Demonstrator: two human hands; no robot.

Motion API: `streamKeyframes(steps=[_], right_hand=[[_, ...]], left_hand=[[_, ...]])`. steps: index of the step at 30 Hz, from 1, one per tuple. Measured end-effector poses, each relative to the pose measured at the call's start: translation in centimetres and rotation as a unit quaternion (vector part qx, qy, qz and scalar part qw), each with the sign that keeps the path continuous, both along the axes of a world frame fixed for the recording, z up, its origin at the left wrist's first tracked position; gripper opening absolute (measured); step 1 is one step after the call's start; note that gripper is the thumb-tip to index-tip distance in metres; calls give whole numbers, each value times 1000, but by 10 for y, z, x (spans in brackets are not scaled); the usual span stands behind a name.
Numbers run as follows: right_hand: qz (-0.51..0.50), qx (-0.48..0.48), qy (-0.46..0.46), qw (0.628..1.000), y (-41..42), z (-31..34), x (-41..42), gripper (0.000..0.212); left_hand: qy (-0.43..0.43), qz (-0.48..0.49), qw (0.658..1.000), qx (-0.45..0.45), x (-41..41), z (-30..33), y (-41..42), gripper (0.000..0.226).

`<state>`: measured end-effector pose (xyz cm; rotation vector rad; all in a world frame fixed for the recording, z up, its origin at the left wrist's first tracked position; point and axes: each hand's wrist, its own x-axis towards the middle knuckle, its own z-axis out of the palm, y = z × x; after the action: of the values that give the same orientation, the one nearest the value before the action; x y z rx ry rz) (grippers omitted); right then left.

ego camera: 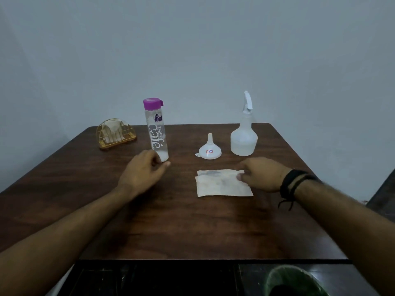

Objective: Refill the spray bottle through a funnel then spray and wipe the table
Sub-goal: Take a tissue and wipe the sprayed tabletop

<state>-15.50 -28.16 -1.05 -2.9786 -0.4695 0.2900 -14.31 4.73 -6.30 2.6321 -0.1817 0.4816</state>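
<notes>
A clear water bottle (157, 133) with a purple cap stands upright left of centre on the brown table (192, 221). My left hand (142, 170) lies at its base with loosely curled fingers, touching the bottle's foot and not wrapped around it. A white funnel (210, 148) sits upside down, spout up, in the middle. To its right stands the translucent spray bottle (244, 139) with its trigger head on. A stained white cloth (220, 183) lies flat in front of the funnel. My right hand (261, 174) rests on the cloth's right edge, thumb on the fabric, and a grip is not clear.
A gold wire napkin holder (115, 134) with paper napkins stands at the table's far left corner. A green bin (295, 280) sits on the dark floor below the table's near edge. A pale wall lies close behind the table.
</notes>
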Motion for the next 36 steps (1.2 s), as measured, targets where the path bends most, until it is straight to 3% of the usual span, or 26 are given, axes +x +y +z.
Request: streamKeyframes(steps=[3,7,10,16,19,26,29,31,36], right_hand=[[22,-40,14,999,31,-26,-6,53],[-1,-69,66,995,57,-58,-5,64],[-25,-61,82,994,52,-64,9,66],[-143,-43,101,983,5,-58,49,62],[-144,-44,89,985,18,-66,58,64],[67,-11,5,998,147,-70,-15,53],[104,9,3,994,142,-65,-46,49],[66,0,17,998,105,-64,-40,49],[-145,1,31,989,9,-47,16,49]], left_hand=[[13,76,995,-64,17,-5,15,40],[42,123,981,-143,40,-9,15,96],[68,109,975,-179,58,-12,15,111],[65,80,977,-185,79,-22,8,68],[49,89,979,-174,83,-28,4,61],[20,90,981,-172,83,-33,0,58],[17,88,980,-179,82,-37,2,60],[9,89,981,-171,81,-38,1,61],[19,90,982,-165,83,-37,-2,62]])
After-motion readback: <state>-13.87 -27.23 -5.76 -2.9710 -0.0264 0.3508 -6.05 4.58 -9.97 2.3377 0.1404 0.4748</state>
